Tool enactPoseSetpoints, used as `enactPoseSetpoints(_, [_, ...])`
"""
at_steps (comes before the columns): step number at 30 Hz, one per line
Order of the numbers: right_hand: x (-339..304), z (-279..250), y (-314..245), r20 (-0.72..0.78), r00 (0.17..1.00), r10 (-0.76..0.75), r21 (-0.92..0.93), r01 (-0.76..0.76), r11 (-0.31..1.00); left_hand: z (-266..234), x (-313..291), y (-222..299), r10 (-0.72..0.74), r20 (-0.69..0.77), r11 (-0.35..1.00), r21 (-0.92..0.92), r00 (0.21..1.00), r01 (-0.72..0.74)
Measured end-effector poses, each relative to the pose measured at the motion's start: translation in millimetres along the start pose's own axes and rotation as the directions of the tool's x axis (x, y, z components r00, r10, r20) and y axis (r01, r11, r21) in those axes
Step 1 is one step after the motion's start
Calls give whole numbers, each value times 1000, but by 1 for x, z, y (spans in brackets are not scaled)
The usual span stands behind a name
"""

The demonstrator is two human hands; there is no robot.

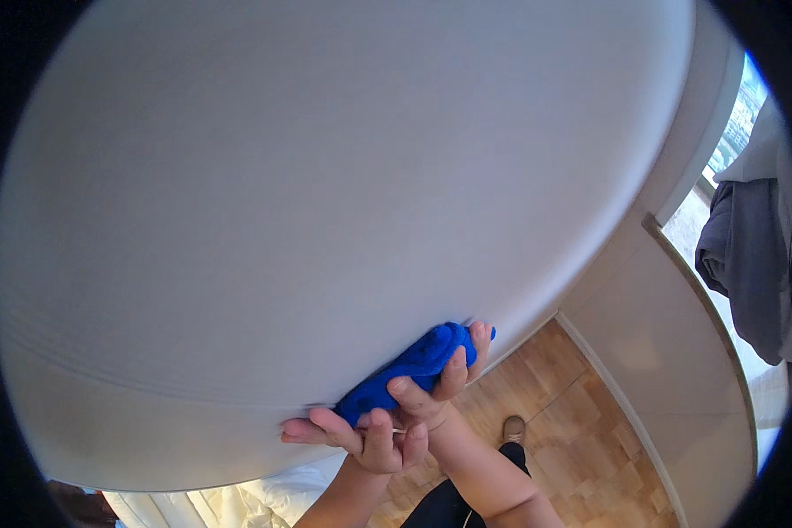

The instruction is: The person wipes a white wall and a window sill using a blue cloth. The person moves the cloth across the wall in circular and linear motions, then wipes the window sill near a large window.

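A folded, fuzzy blue cloth (405, 378) lies pressed against a large smooth pale-grey surface (343, 194), close to its lower right edge. My right hand (444, 387) grips the upper part of the cloth, fingers wrapped round it. At the cloth's lower end, my left hand (365, 437) has closed fingers, with two others reaching onto the pale surface. A thin white strip shows by its fingertips; what it is I cannot make out. Both forearms come up from the lower edge.
Below right is a wood-patterned floor (581, 414) with my shoe (514, 430) on it. A low pale wall (678, 352) curves under a bright window (741, 114). Dark grey cloth (744, 255) hangs at the far right. Cream fabric (238, 503) lies at the lower left.
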State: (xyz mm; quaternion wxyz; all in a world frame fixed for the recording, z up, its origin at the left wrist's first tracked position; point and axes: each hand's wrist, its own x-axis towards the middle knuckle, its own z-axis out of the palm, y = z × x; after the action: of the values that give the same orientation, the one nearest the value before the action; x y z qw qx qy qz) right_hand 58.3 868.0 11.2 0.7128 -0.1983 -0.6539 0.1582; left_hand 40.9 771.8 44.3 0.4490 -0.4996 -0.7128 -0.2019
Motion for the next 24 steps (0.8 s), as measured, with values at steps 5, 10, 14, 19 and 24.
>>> enactPoseSetpoints(5, [15,-9,45,-50,997,52,2,-52,999,4,0,-5,31,26,998,60,999,-32])
enactPoseSetpoints(10, [17,-8,52,-67,980,187,12,-187,982,2,3,2,-14,25,997,-82,1000,16])
enactPoseSetpoints(14, [20,-9,30,-34,999,-9,-25,8,1000,12,3,28,39,43,986,-165,998,-31])
enactPoseSetpoints(19, [31,-18,70,-16,997,-74,-33,73,997,37,5,34,17,35,995,-102,999,-13])
enactPoseSetpoints(24, [47,-26,127,-106,992,63,-4,-64,998,39,11,40,35,82,998,-58,996,-31])
